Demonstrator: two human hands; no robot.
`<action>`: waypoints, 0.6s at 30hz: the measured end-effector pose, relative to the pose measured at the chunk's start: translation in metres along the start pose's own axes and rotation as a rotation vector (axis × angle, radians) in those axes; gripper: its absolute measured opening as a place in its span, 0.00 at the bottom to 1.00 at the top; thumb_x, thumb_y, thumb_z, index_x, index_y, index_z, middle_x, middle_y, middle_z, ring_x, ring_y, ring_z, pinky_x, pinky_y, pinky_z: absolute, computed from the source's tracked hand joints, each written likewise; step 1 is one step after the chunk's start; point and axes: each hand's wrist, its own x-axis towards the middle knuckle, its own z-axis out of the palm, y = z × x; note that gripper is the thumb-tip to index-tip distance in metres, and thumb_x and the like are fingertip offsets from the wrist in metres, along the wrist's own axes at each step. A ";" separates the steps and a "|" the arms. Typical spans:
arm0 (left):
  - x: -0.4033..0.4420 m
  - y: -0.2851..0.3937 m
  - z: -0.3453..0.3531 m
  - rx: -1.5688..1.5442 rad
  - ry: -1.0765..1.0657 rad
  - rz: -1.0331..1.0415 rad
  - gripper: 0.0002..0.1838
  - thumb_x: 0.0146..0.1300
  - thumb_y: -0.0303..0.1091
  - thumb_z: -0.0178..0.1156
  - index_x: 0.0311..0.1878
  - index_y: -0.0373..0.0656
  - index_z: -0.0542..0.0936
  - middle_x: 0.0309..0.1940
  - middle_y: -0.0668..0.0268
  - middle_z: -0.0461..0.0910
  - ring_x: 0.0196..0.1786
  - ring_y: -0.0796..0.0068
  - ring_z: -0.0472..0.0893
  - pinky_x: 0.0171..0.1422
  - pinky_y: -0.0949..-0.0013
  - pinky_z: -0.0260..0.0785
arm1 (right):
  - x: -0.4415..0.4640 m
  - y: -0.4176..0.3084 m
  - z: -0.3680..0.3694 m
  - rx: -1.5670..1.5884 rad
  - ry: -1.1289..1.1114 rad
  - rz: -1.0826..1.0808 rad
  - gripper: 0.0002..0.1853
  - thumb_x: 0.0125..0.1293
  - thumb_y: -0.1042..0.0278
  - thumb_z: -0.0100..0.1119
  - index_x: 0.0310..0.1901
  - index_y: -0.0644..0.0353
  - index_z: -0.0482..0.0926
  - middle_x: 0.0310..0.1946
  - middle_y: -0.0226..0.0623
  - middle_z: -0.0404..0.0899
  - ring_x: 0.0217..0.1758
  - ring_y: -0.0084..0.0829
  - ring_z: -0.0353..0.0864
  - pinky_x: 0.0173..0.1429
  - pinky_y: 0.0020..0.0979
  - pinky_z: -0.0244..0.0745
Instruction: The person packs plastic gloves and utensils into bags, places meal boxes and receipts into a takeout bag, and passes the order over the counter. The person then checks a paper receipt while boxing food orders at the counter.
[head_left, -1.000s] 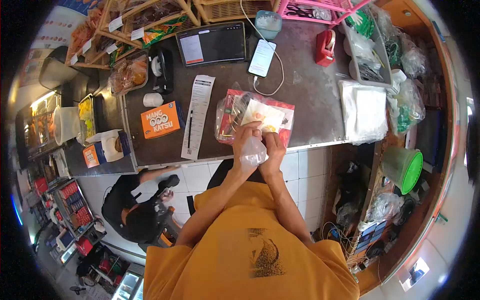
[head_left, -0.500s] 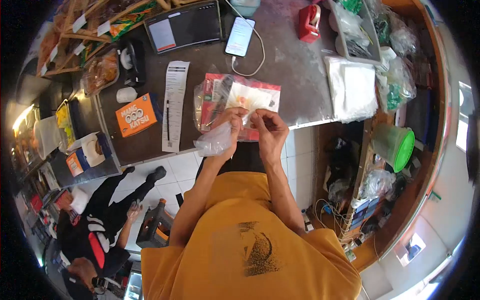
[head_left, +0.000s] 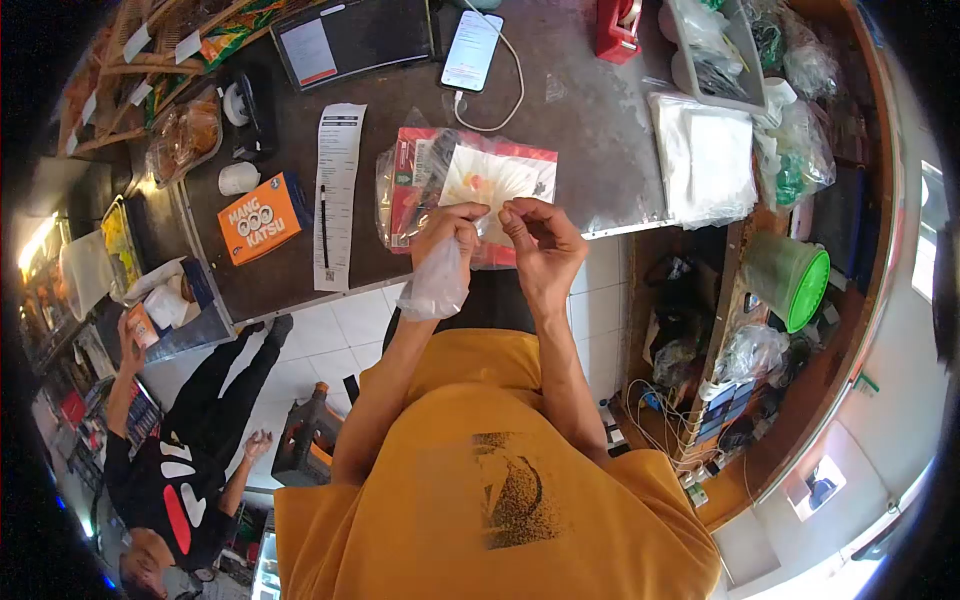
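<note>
My left hand (head_left: 446,238) is closed around a small, crumpled clear plastic bag (head_left: 436,280), which hangs below the palm toward the wrist. Close beside it, my right hand (head_left: 548,250) has thumb and index finger pinched together; whatever is between them is too small to make out. The fingertips of both hands nearly meet at the counter's front edge. Just beyond them lies a flat red-and-white packet (head_left: 410,185) in clear plastic, with a white sheet printed with a yellowish picture (head_left: 490,172) on top.
A long receipt (head_left: 338,200) with a black pen (head_left: 323,225) lies left, beside an orange box (head_left: 262,220). Behind are a tablet (head_left: 350,45) and a charging phone (head_left: 472,52). White plastic bags (head_left: 705,165) and a red tape dispenser (head_left: 618,30) sit right. A co-worker (head_left: 175,480) is lower left.
My hands stay close together, the right fingers bent a little differently. The view has shifted slightly. The co-worker has moved, and one hand now reaches the small orange box at the left counter.
</note>
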 end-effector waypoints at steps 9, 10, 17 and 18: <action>0.001 -0.009 0.003 -0.046 0.050 0.064 0.15 0.76 0.39 0.48 0.32 0.41 0.71 0.45 0.58 0.83 0.45 0.59 0.80 0.53 0.61 0.70 | 0.003 -0.002 -0.005 -0.222 -0.068 -0.064 0.07 0.59 0.79 0.70 0.40 0.64 0.85 0.35 0.36 0.87 0.37 0.22 0.84 0.44 0.26 0.79; 0.002 -0.008 0.001 -0.040 0.043 0.063 0.15 0.75 0.39 0.49 0.32 0.42 0.71 0.45 0.59 0.83 0.45 0.59 0.80 0.53 0.61 0.70 | 0.005 0.003 -0.005 -0.227 -0.066 -0.070 0.07 0.59 0.79 0.70 0.40 0.64 0.85 0.35 0.35 0.87 0.38 0.21 0.83 0.44 0.25 0.79; -0.002 -0.016 -0.001 -0.089 -0.002 0.007 0.11 0.72 0.36 0.53 0.32 0.43 0.72 0.43 0.62 0.83 0.44 0.62 0.80 0.52 0.60 0.71 | 0.005 -0.005 -0.002 -0.201 -0.135 -0.029 0.06 0.61 0.77 0.70 0.40 0.64 0.85 0.35 0.33 0.86 0.38 0.20 0.82 0.44 0.24 0.78; -0.001 -0.016 -0.001 -0.064 0.013 0.038 0.10 0.72 0.36 0.52 0.33 0.43 0.73 0.43 0.62 0.83 0.44 0.62 0.80 0.52 0.60 0.71 | 0.006 -0.006 -0.002 -0.239 -0.155 -0.044 0.06 0.61 0.77 0.70 0.40 0.64 0.85 0.35 0.33 0.86 0.37 0.20 0.82 0.44 0.25 0.78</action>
